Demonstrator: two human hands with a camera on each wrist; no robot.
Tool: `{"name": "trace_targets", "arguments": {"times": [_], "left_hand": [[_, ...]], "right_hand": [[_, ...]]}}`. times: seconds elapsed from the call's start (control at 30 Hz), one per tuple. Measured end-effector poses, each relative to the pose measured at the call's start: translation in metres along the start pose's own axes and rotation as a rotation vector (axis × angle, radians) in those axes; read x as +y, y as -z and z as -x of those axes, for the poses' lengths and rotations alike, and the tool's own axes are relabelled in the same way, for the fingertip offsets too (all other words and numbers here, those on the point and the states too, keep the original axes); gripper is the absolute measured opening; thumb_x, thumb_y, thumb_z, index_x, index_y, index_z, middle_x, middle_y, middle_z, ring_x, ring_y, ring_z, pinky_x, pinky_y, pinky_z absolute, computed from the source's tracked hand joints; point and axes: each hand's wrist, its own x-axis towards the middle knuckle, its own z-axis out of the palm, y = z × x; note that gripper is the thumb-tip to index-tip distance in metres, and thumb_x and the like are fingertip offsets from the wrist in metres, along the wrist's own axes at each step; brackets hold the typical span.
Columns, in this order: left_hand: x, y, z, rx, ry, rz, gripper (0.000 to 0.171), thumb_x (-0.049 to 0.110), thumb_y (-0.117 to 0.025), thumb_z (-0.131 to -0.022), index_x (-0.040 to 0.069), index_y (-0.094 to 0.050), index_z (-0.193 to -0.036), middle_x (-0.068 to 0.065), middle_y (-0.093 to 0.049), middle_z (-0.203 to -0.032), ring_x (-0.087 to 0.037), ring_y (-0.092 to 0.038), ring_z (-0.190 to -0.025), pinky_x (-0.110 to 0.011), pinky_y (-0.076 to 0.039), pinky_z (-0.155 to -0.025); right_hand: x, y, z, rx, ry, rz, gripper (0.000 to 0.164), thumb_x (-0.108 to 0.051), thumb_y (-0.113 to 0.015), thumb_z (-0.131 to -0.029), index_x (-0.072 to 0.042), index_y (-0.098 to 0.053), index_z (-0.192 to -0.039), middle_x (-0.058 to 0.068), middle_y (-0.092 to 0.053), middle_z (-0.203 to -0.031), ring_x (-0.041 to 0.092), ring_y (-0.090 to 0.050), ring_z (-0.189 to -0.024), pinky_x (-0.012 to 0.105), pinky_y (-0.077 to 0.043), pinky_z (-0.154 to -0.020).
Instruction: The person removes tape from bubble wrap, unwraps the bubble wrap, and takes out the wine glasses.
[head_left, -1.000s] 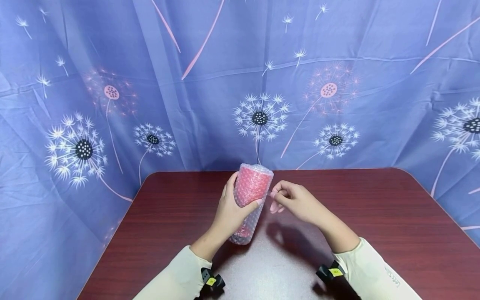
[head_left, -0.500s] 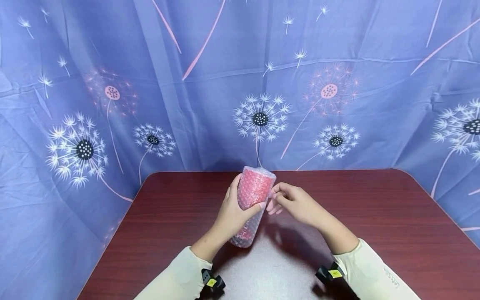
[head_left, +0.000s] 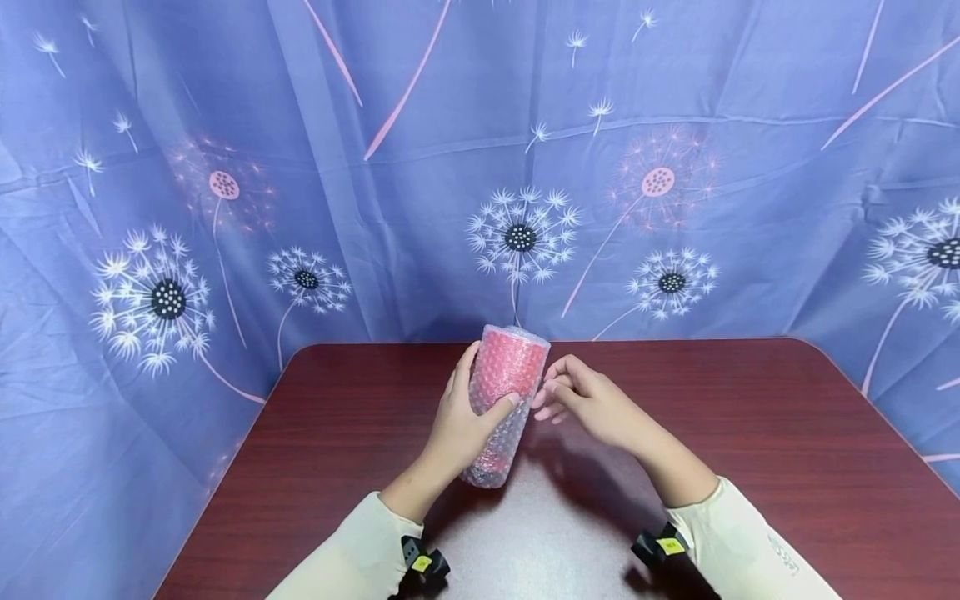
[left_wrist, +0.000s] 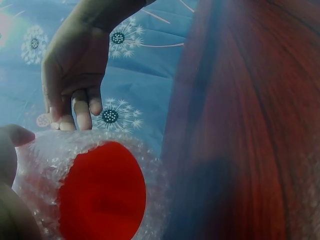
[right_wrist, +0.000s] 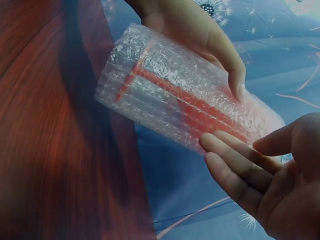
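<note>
A red object is rolled in clear bubble wrap (head_left: 513, 358) and held tilted over the table. My left hand (head_left: 457, 425) grips it from the left, the thumb lying across its front. In the left wrist view one end of the wrap frames the object's round red face (left_wrist: 102, 195). Through the wrap in the right wrist view, a red bar (right_wrist: 170, 85) runs lengthwise to a crosswise line near one end. My right hand (head_left: 592, 404) is at the wrap's right side. Its fingertips (right_wrist: 207, 142) lie right at the wrap's edge, with the thumb tip apart from them.
The dark red wooden table (head_left: 750, 417) lies beneath both hands. Behind it and along the left hangs a blue cloth (head_left: 420, 233) printed with dandelions. A black wrist camera (head_left: 423, 562) is strapped to the left forearm, and another wrist camera (head_left: 660, 546) to the right.
The wrapped object dips slightly and then rises again in my left hand. My right fingers have shifted a little along its right side and spread slightly.
</note>
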Motion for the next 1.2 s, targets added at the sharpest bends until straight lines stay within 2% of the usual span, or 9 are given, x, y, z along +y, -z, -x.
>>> {"name": "trace_targets", "arguments": {"times": [0.07, 0.17, 0.3, 0.43, 0.5, 0.67, 0.77, 1.0, 1.2], "left_hand": [[-0.0005, 0.0001, -0.0003, 0.012, 0.001, -0.009, 0.09, 0.044, -0.078, -0.084, 0.045, -0.023, -0.156, -0.005, -0.043, -0.154, -0.029, -0.056, -0.127, -0.052, -0.049, -0.102], [-0.0011, 0.0003, 0.0001, 0.019, 0.008, -0.015, 0.09, 0.045, -0.078, -0.084, 0.045, -0.024, -0.156, -0.005, -0.044, -0.154, -0.029, -0.056, -0.127, -0.053, -0.049, -0.102], [-0.0015, 0.0002, 0.0006, 0.021, 0.014, -0.005, 0.089, 0.045, -0.078, -0.084, 0.045, -0.025, -0.156, -0.004, -0.044, -0.153, -0.028, -0.056, -0.126, -0.052, -0.049, -0.101], [-0.0012, -0.0003, 0.0004, 0.018, 0.006, -0.007, 0.089, 0.045, -0.079, -0.083, 0.047, -0.026, -0.155, -0.002, -0.044, -0.154, -0.027, -0.056, -0.126, -0.052, -0.049, -0.102], [-0.001, -0.0004, 0.0004, 0.015, 0.0, -0.015, 0.089, 0.046, -0.079, -0.083, 0.047, -0.026, -0.155, -0.003, -0.045, -0.153, -0.027, -0.056, -0.126, -0.052, -0.049, -0.101], [0.0001, 0.0008, 0.0012, -0.007, -0.008, -0.02, 0.09, 0.049, -0.08, -0.082, 0.051, -0.026, -0.154, -0.004, -0.047, -0.151, -0.028, -0.057, -0.125, -0.052, -0.05, -0.1], [0.0001, 0.0012, 0.0007, -0.024, -0.009, -0.018, 0.09, 0.051, -0.079, -0.082, 0.053, -0.025, -0.153, -0.003, -0.045, -0.153, -0.027, -0.056, -0.127, -0.052, -0.05, -0.101], [-0.0017, 0.0005, 0.0022, -0.083, -0.023, -0.017, 0.089, 0.047, -0.074, -0.087, 0.048, -0.019, -0.157, -0.005, -0.039, -0.157, -0.027, -0.052, -0.132, -0.052, -0.047, -0.106], [-0.0008, 0.0008, 0.0025, -0.08, -0.035, -0.037, 0.09, 0.044, -0.076, -0.087, 0.047, -0.021, -0.157, -0.006, -0.042, -0.154, -0.027, -0.052, -0.13, -0.053, -0.047, -0.105]], "right_hand": [[-0.0002, 0.0003, 0.0001, 0.005, -0.002, 0.012, 0.019, -0.01, -0.044, -0.108, 0.007, -0.047, -0.116, 0.027, -0.072, -0.102, 0.034, -0.075, -0.089, 0.042, -0.062, -0.079], [-0.0008, 0.0007, 0.0006, 0.025, 0.002, 0.065, 0.018, -0.014, -0.048, -0.107, 0.003, -0.052, -0.113, 0.019, -0.074, -0.089, 0.028, -0.074, -0.08, 0.037, -0.062, -0.073], [-0.0011, 0.0005, 0.001, 0.041, 0.0, 0.092, 0.017, -0.016, -0.05, -0.106, 0.0, -0.055, -0.11, 0.011, -0.072, -0.074, 0.027, -0.073, -0.073, 0.041, -0.062, -0.072], [-0.0005, 0.0003, 0.0006, 0.039, -0.002, 0.059, 0.016, -0.011, -0.05, -0.105, 0.004, -0.054, -0.109, 0.013, -0.072, -0.078, 0.029, -0.074, -0.076, 0.045, -0.061, -0.074], [0.0002, 0.0006, 0.0002, 0.036, -0.001, 0.061, 0.016, -0.012, -0.053, -0.104, 0.004, -0.054, -0.109, 0.013, -0.072, -0.079, 0.029, -0.073, -0.076, 0.043, -0.061, -0.074], [0.0014, 0.0022, -0.0003, 0.031, -0.008, 0.101, 0.02, -0.017, -0.058, -0.103, 0.002, -0.054, -0.107, 0.011, -0.071, -0.077, 0.022, -0.071, -0.071, 0.035, -0.061, -0.072], [0.0011, 0.0029, -0.0006, 0.032, -0.011, 0.11, 0.02, -0.017, -0.058, -0.103, 0.002, -0.055, -0.106, 0.01, -0.071, -0.076, 0.018, -0.071, -0.07, 0.037, -0.061, -0.072], [-0.0001, 0.0023, 0.0003, 0.044, -0.039, 0.155, 0.014, -0.015, -0.055, -0.103, -0.001, -0.057, -0.101, 0.007, -0.072, -0.077, 0.021, -0.072, -0.072, 0.03, -0.06, -0.071], [0.0018, 0.0028, 0.0009, 0.015, -0.057, 0.149, 0.014, -0.011, -0.052, -0.104, 0.002, -0.056, -0.102, 0.01, -0.074, -0.081, 0.022, -0.073, -0.077, 0.03, -0.061, -0.071]]}}
